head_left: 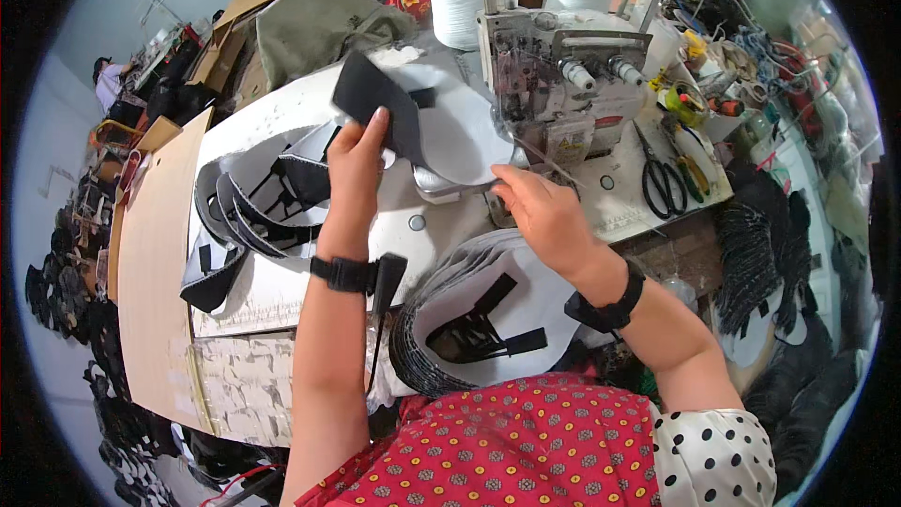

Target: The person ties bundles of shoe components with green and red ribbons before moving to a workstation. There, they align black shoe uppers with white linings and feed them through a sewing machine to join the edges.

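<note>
A shoe upper [460, 127], pale grey inside and black outside, is held in front of an industrial sewing machine [568, 52]. My left hand [355, 167] grips its folded black end, thumb on top. With thumb and fingertips together, my right hand [546, 218] pinches the lower right edge close to the machine's working end. Part of the upper's far right edge lies against the machine, and the needle is hidden. Below my hands, at the table's front edge, rests a stack of similar uppers [554, 305] with black straps on the top one.
Several curved uppers [267, 202] lie on the white table [249, 296] at left. Black-handled scissors [664, 190] and small snips [694, 178] are right of the machine. Two white thread cones [472, 5] stand behind it. Dark bundled pieces [751, 244] hang at far right.
</note>
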`<state>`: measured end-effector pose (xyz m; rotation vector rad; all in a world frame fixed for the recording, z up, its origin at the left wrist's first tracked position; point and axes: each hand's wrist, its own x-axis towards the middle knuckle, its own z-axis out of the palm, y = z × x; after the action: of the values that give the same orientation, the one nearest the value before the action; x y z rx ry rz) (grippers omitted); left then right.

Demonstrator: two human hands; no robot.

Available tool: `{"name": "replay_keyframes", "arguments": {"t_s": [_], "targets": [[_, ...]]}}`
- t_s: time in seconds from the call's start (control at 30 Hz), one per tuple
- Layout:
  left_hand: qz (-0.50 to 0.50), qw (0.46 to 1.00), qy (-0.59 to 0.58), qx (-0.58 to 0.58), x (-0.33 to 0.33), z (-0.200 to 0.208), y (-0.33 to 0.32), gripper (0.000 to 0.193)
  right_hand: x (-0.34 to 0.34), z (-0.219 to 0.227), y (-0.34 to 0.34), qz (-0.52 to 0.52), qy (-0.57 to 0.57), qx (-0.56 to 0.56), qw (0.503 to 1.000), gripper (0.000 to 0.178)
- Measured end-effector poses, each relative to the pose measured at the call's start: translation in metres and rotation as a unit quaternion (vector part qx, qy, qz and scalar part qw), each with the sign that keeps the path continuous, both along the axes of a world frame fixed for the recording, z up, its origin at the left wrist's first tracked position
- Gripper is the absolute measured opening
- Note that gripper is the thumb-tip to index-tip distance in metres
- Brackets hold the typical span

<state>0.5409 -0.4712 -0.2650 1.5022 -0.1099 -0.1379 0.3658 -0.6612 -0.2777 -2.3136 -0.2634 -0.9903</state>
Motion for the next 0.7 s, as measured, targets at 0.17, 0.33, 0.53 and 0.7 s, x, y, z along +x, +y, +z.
{"name": "replay_keyframes", "arguments": {"t_s": [0.17,0.33,0.53,0.7], "targets": [[-0.153,0.985,0.045,0.065,-0.053,0.015,0.029,0.026,0.001,-0.003,-0.007,-0.086,0.037,-0.025,0.995,0.031],[-0.314,0.937,-0.025,0.150,-0.099,0.031,0.016,0.024,0.015,0.012,-0.012,-0.044,-0.006,0.052,0.998,0.023],[-0.310,0.912,-0.180,0.200,-0.083,0.035,0.006,0.029,-0.008,0.045,-0.009,0.082,0.131,0.236,0.959,0.008],[-0.093,0.882,-0.350,0.303,-0.068,0.035,-0.004,0.039,-0.007,0.046,-0.004,0.059,0.146,0.214,0.964,0.004]]}}
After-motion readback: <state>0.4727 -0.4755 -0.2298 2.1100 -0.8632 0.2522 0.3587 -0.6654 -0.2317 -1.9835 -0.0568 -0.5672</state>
